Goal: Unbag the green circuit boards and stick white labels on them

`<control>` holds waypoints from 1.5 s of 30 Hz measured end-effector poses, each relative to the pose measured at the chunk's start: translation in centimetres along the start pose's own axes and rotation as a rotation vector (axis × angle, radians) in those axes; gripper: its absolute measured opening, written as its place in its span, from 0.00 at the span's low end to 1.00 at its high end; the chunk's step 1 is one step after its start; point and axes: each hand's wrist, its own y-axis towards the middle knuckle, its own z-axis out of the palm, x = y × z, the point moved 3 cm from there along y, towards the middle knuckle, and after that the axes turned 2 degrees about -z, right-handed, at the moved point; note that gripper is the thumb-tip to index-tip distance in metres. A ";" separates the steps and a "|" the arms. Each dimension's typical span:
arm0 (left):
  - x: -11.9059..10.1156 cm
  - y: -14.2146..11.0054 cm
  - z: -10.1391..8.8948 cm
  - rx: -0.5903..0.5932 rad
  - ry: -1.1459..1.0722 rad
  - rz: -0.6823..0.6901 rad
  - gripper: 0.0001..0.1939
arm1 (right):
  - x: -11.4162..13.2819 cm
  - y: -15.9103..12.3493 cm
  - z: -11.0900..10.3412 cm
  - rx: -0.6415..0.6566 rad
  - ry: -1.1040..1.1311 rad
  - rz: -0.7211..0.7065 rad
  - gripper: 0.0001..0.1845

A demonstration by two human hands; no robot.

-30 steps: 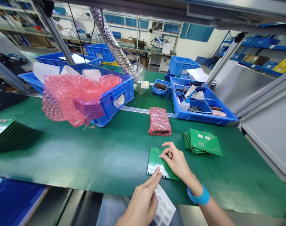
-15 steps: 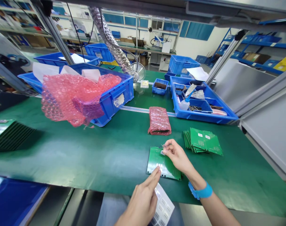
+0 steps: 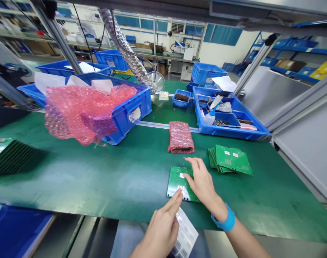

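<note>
A green circuit board [image 3: 174, 179] lies on the bench in front of me, with a small white label [image 3: 182, 175] near its upper middle. My right hand [image 3: 202, 181] is over the board's right side, fingers spread from the thumb, whose tip touches the label; nothing shows in its grasp. My left hand [image 3: 163, 225] grips a sheet of white labels [image 3: 187, 234] below the bench edge. Two of its fingers stretch forward and rest on the board's lower middle. Part of the sheet is hidden behind this hand.
Stacked green boards [image 3: 232, 159] lie to the right. A pink bubble-wrapped package [image 3: 181, 136] sits beyond my board. Blue bins [image 3: 138, 111] with pink bubble wrap [image 3: 72, 111] stand at left, a parts tray [image 3: 233, 132] at back right, more boards [image 3: 15, 156] at far left.
My right hand has opened from a pinch around the label. The label now lies on the board, with the thumb on it. My left hand has stayed nearly still.
</note>
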 end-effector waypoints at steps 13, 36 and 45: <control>0.1 0.0 -0.1 -0.010 -0.020 0.035 0.39 | -2.9 -0.8 -0.7 0.164 0.060 0.063 0.09; 1.1 -2.2 -3.8 -0.269 -0.783 -0.116 0.12 | -5.5 -0.7 -8.8 0.024 -0.257 -0.160 0.47; 0.2 -1.7 -3.2 -0.340 -0.828 -0.165 0.13 | -7.1 -1.7 -10.3 0.004 -0.134 -0.101 0.34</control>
